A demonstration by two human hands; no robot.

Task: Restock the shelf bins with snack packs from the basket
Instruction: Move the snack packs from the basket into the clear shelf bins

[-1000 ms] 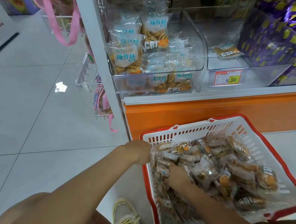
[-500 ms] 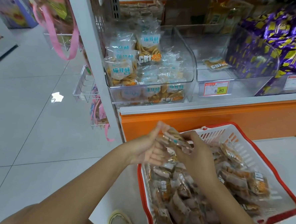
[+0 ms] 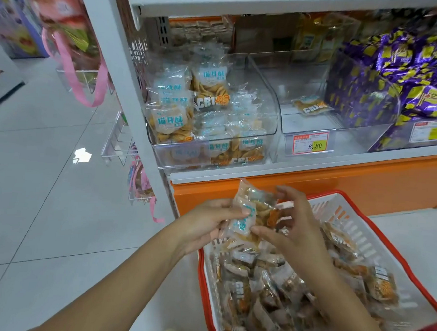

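In the head view, our left hand (image 3: pixel 208 223) and right hand (image 3: pixel 294 228) both pinch a small bunch of clear snack packs (image 3: pixel 250 210), held over the far-left corner of the red-rimmed white basket (image 3: pixel 347 219), just below the shelf edge. The basket is heaped with more packs (image 3: pixel 268 296). On the shelf, the left clear bin (image 3: pixel 266 99) is piled with similar packs. The middle bin (image 3: pixel 349 137) holds a single pack (image 3: pixel 310 106) and carries a price tag (image 3: pixel 309 142). Purple packs (image 3: pixel 409 82) fill the right one.
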